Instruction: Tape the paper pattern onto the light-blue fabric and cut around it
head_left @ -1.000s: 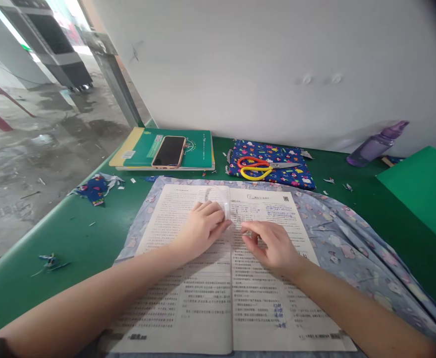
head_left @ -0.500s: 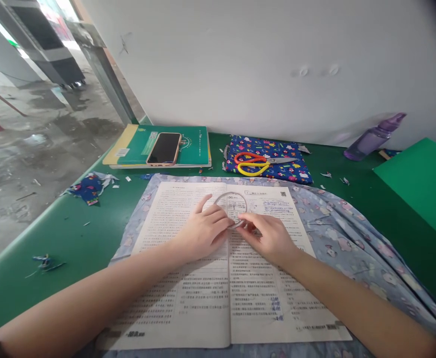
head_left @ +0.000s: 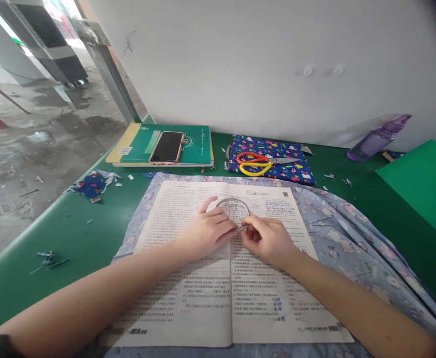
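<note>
A thin grey ring (head_left: pixel 234 200) is held upright over the middle of an open printed book (head_left: pixel 203 320). My left hand (head_left: pixel 208 229) grips the ring's lower left side, its index finger raised beside the rim. At the lower right of the ring, my right hand (head_left: pixel 268 238) pinches it between thumb and fingers. The two hands are close together, with fingertips near the book's centre fold. Beneath the book lies a grey-blue patterned cloth (head_left: pixel 337 238).
Orange-and-yellow scissors (head_left: pixel 257 164) rest on folded dark blue cloth (head_left: pixel 292 175). Behind the book's left side, a phone (head_left: pixel 166 147) lies on green books (head_left: pixel 199 144). A purple bottle (head_left: pixel 377 141) leans at the back right, near a green board (head_left: pixel 423 186). Fabric scraps (head_left: pixel 91 185) lie left.
The ring and both hands have shifted slightly right and down in view. My right hand's fingers are curled more tightly at the ring. The whole view has moved a little.
</note>
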### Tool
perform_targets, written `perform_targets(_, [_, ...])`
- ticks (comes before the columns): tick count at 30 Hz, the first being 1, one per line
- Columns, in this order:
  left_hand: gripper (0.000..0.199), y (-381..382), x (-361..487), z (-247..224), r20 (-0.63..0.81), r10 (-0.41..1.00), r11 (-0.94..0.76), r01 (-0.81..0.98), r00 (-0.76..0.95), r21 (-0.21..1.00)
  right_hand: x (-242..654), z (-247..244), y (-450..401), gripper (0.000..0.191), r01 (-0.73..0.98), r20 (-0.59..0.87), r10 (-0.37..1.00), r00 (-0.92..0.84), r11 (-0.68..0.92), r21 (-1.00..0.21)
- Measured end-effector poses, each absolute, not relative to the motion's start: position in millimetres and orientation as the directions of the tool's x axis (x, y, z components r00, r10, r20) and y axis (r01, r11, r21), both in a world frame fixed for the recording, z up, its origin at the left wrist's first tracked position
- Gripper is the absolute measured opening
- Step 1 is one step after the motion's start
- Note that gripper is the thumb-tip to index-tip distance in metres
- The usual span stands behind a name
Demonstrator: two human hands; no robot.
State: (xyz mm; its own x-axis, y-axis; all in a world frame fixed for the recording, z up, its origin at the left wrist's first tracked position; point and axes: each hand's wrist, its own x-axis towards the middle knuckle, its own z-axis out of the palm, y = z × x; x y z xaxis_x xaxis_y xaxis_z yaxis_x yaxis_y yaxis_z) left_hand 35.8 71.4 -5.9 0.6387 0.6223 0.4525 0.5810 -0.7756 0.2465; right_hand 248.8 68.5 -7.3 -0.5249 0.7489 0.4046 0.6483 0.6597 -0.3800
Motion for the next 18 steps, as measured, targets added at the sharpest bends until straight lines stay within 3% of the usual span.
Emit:
perform_targets(13, [0.027, 70.6, 35.9, -3.8, 0.435, 0.653, -0.748, 0.618, 0.620, 0.242, 249.4, -6.6, 70.2, 0.013, 0.639, 0.330, 0.774, -0.540, 0.632, -0.438])
perform_targets(18, [0.022, 71.7, 35.0, -2.2, 0.478, 0.685, -0.717, 0.628, 0.550, 0.303, 251.3, -2.9, 70.8, 0.021, 0.607, 0.307, 0.777, -0.549, 0.624, -0.492])
